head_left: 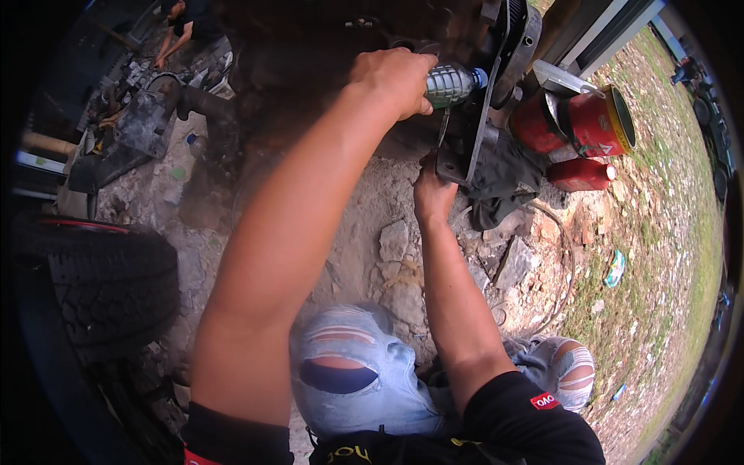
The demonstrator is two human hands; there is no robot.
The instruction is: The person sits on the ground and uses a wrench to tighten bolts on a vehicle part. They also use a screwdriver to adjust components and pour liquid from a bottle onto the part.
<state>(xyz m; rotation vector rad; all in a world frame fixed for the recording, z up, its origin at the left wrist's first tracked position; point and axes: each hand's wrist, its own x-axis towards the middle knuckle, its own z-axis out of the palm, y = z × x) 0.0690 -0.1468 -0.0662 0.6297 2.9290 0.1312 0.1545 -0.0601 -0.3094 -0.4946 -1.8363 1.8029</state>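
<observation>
Left hand [397,84] clasps a blue-capped bottle [451,83]; right hand [434,191] is at a metal bracket [454,166], its grip unclear.

your left hand [391,81] is covering the base end of the clear bottle [451,84], and some of its fingers are hiding from you. the flat metal bracket [452,167] is screening the fingers of your right hand [433,194], so you are not seeing what they are touching. above, the dark rusty mass [310,74] is blurring into shadow and running past the upper edge. the lower edge is cutting off both your sleeves [527,422]. at upper left, the co-worker's hands [160,61] are showing too small to read; a blue scrap [618,393] on the ground [659,310] is looking too tiny to identify.
</observation>
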